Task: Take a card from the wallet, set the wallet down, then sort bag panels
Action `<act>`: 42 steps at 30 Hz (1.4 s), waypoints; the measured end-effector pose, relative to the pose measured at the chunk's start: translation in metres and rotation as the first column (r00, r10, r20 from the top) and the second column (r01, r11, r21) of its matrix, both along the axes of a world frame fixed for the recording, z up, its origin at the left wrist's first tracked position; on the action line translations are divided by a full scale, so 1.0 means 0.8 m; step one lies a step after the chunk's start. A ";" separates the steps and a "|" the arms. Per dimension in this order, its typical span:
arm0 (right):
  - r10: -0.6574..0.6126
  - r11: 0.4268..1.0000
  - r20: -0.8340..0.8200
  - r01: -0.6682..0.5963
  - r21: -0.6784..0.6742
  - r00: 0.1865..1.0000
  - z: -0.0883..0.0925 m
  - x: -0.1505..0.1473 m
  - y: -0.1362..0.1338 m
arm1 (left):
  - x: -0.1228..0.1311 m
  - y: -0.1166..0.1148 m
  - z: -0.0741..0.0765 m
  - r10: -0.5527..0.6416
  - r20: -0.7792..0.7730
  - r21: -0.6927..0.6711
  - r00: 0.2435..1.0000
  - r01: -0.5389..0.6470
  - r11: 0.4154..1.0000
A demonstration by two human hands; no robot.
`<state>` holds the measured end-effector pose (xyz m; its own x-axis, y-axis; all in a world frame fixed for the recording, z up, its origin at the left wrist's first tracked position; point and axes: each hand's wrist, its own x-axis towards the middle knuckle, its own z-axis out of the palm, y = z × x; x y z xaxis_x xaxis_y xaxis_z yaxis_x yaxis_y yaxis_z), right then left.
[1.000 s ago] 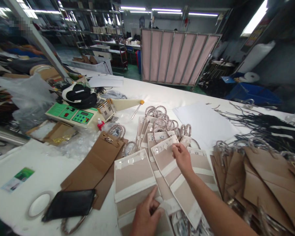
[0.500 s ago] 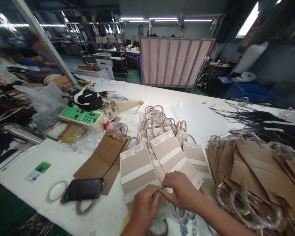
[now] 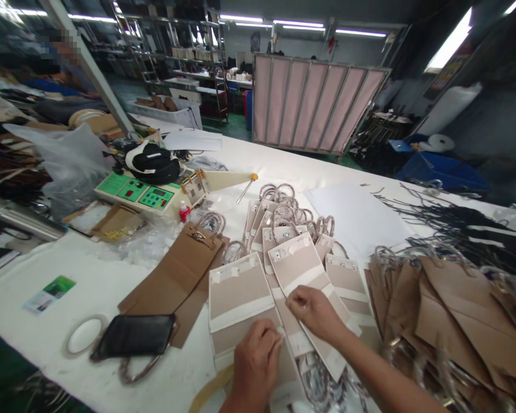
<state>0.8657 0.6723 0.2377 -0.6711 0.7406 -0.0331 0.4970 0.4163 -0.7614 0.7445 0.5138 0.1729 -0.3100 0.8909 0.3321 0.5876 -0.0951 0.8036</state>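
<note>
Several beige panels with white bands and ring handles lie fanned out on the white table (image 3: 112, 287). My left hand (image 3: 255, 361) lies with bent fingers on the lower part of the nearest beige panel (image 3: 238, 292), gripping its white band. My right hand (image 3: 316, 312) is just to the right, its fingertips pinched on the edge of the second beige panel (image 3: 303, 267), which overlaps the others. The two hands are a short way apart.
Brown leather pieces (image 3: 178, 275), a black wallet (image 3: 133, 335) and a tape ring (image 3: 83, 335) lie at left. A green control box (image 3: 140, 195) sits behind. A heap of brown pieces with ring handles (image 3: 456, 310) fills the right; white paper (image 3: 356, 215) and black cords (image 3: 464, 221) lie beyond.
My right hand came back from the top of the second panel and met my left hand at the panels' lower ends. Since then the hands have drawn slightly apart.
</note>
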 end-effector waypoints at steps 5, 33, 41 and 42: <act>-0.077 0.997 -0.120 0.078 -0.004 0.990 -0.005 -0.044 0.083 | -0.004 0.003 -0.034 -0.047 0.157 -0.030 0.986 0.053 0.998; -0.091 0.839 0.399 -0.145 0.525 0.913 -0.053 -0.106 0.143 | -0.023 0.023 -0.078 -0.103 0.157 0.016 0.982 0.102 0.995; -0.072 0.809 0.401 -0.181 0.559 0.913 -0.062 -0.109 0.152 | -0.024 0.022 -0.082 -0.105 0.143 0.027 0.984 0.103 0.994; -0.097 0.816 0.389 -0.151 0.558 0.916 -0.065 -0.110 0.153 | -0.024 0.021 -0.082 -0.110 0.150 0.013 0.983 0.110 0.994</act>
